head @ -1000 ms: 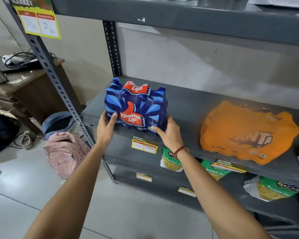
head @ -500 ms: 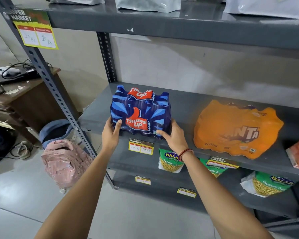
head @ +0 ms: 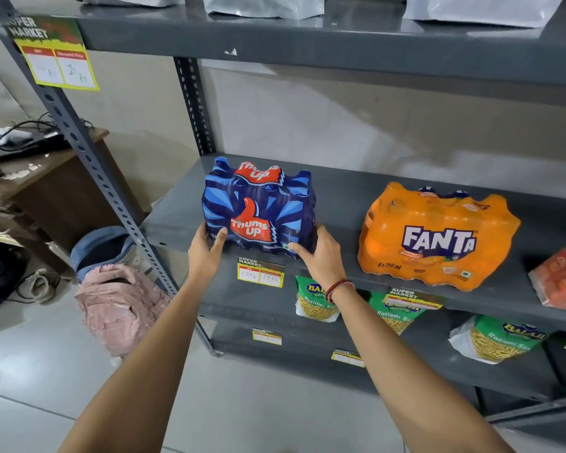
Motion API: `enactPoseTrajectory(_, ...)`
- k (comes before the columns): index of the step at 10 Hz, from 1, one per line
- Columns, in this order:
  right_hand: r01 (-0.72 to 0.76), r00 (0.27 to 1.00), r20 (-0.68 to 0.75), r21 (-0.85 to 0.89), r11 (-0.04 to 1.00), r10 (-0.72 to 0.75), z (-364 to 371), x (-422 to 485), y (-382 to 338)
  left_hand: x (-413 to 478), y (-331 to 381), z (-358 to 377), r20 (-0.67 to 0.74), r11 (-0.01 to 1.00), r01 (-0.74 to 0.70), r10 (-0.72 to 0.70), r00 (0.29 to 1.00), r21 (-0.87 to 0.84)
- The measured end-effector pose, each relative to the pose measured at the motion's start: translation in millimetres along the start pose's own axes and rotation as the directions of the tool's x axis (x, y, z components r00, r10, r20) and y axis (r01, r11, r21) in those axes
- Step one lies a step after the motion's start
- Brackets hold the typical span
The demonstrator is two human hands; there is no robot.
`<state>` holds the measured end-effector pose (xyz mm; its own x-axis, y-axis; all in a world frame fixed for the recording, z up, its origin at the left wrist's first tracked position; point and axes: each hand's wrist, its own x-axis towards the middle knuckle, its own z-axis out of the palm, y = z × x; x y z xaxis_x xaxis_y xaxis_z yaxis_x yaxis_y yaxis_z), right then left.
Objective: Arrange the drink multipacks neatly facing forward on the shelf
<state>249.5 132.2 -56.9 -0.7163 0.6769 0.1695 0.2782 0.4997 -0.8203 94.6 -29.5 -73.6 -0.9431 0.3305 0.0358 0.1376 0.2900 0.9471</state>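
Glossy blue shrink-wrap, lumpy over the bottle tops: the Thums Up multipack (head: 258, 207) stands upright at the centre of the frame on the grey metal shelf (head: 343, 194), near its front edge, logo facing out. Both hands grip it low down, the left hand (head: 206, 253) clasping the lower left corner, the right hand (head: 319, 256) the lower right corner, fingers pressed into the film. To the right, apart from it, the orange Fanta multipack (head: 438, 237) sits label-forward on the same shelf.

Bare arms, red thread wristband (head: 339, 287)
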Motion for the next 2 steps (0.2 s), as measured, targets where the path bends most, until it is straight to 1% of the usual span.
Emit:
enactPoseTrajectory(1, -0.008, 1.000, -0.029, -0.011, 1.000, 0.008, -8, -12, -1, -19, 6, 0, -0.056, 0.991, 0.075, -0.069, 0.996, 0.108)
enactPoseTrajectory(2, 0.042, 0.994, -0.105, -0.008, 0.999, -0.043, -15, -28, 2, -44, 10, 3, 0.018, 0.987, 0.019, -0.022, 1.000, 0.161)
